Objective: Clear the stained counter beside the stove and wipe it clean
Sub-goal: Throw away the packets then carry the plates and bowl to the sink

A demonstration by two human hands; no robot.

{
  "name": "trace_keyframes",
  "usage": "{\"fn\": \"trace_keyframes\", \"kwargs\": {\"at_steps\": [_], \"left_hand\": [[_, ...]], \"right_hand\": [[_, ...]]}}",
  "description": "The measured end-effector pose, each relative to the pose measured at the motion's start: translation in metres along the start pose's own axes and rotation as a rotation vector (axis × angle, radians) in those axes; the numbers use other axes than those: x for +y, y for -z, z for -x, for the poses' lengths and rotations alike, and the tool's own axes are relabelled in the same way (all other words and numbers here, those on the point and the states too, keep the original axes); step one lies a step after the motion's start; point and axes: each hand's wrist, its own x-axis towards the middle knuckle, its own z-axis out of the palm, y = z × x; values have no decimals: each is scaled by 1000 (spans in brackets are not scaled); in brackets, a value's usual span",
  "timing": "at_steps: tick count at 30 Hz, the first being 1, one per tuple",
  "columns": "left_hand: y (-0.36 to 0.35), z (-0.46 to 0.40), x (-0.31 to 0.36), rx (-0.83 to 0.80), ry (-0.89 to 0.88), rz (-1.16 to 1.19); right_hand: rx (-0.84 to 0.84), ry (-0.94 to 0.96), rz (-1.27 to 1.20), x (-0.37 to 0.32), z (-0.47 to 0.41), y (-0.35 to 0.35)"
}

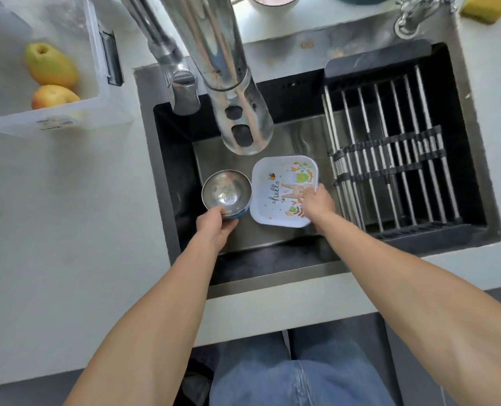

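Observation:
Both arms reach down into the dark steel sink (167, 177). My left hand (215, 224) grips the near rim of a small round steel bowl (227, 191) with a blue outside. My right hand (316, 203) holds the right edge of a white square plate (275, 194) printed with "hello" and orange and green drawings. Bowl and plate sit side by side low in the basin, almost touching. The pale counter (67, 230) lies to the left of the sink.
A big chrome faucet (228, 83) hangs over the basin just above the dishes. A roll-up drying rack (390, 153) spans the sink's right half. A clear bin with two mangoes (50, 65) stands at the back left. A yellow sponge (486, 7) lies at the back right.

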Motion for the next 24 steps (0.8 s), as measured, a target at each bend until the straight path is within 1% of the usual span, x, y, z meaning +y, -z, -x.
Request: {"fn": "trace_keyframes", "kwargs": {"at_steps": [8, 11, 13, 17, 19, 21, 24], "left_hand": [[-7, -21, -1, 0, -9, 20], [-7, -24, -4, -19, -8, 35], [-3, -23, -5, -21, -11, 56], [9, -14, -9, -17, 7, -6], [16, -2, -12, -18, 10, -82], [23, 14, -13, -42, -13, -188], [35, 51, -11, -151, -48, -317]], "right_hand": [[55, -83, -23, 11, -28, -7], [101, -34, 18, 14, -30, -11], [101, -22, 0, 14, -26, -9], [-35, -89, -159, 13, -16, 5], [-73, -72, -99, 11, -3, 13], [-106, -3, 19, 6, 17, 19], [-191, 127, 107, 2, 61, 34]]}}
